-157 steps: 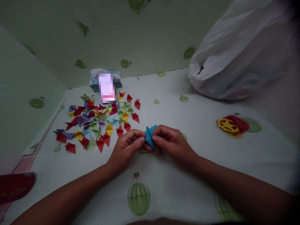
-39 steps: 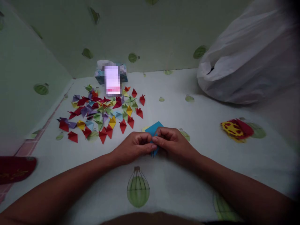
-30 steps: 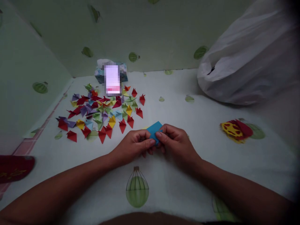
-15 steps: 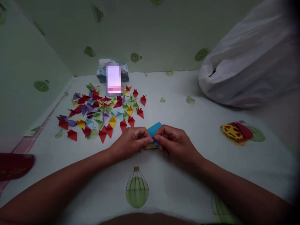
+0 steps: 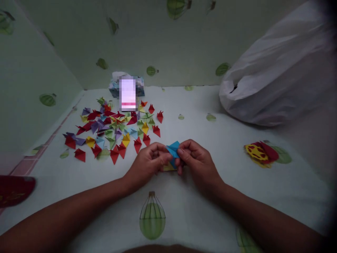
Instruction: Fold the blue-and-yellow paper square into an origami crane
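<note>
A small piece of folded blue paper (image 5: pixel 173 149) is held up between both hands at the middle of the view. My left hand (image 5: pixel 154 158) pinches its left side between thumb and fingers. On the other side, my right hand (image 5: pixel 193 156) grips the paper's right edge the same way. Below the blue paper, partly hidden by the fingers, lies something flat and yellow (image 5: pixel 168 168). Several folded paper birds (image 5: pixel 121 150) in red, yellow, green, purple and blue are spread beyond my left hand.
Behind the birds, a lit phone (image 5: pixel 128 93) leans against a tissue box (image 5: pixel 113 88). A white plastic bag (image 5: pixel 258 88) bulges at the back right. Red and yellow cut-out pieces (image 5: pixel 259 153) lie at the right. A dark red object (image 5: pixel 15 189) sits at the left edge.
The blue paper has gone from a flat shape to one with raised, angled folds. Both hands have shifted their grip on it slightly. The whole view has tilted a little upward.
</note>
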The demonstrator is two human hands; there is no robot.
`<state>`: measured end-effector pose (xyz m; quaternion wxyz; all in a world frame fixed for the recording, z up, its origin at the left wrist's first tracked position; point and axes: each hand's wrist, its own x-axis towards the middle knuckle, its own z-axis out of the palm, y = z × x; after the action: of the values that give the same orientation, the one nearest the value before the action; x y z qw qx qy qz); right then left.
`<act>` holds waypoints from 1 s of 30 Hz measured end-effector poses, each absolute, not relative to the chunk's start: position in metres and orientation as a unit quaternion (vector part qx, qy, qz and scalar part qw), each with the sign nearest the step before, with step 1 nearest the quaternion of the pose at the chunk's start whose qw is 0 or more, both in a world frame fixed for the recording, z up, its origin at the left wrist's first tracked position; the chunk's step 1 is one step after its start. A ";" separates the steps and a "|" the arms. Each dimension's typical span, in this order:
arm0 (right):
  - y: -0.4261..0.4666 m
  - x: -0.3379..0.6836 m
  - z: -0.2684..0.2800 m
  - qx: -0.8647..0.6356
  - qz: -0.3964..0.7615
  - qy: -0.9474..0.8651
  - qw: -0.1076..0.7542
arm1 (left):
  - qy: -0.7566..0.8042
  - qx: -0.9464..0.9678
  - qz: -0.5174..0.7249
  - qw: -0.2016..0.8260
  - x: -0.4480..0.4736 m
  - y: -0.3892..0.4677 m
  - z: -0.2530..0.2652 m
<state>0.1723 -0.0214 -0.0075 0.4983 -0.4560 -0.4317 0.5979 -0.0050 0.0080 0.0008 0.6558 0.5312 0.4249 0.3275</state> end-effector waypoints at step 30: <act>-0.022 0.173 -0.013 -0.429 0.624 -0.511 0.406 | 0.369 0.579 0.304 0.661 -0.007 0.012 -0.003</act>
<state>0.1731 -0.0219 -0.0126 0.4065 -0.4288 -0.5113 0.6241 -0.0070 0.0120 -0.0026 0.6606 0.5790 0.3686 0.3040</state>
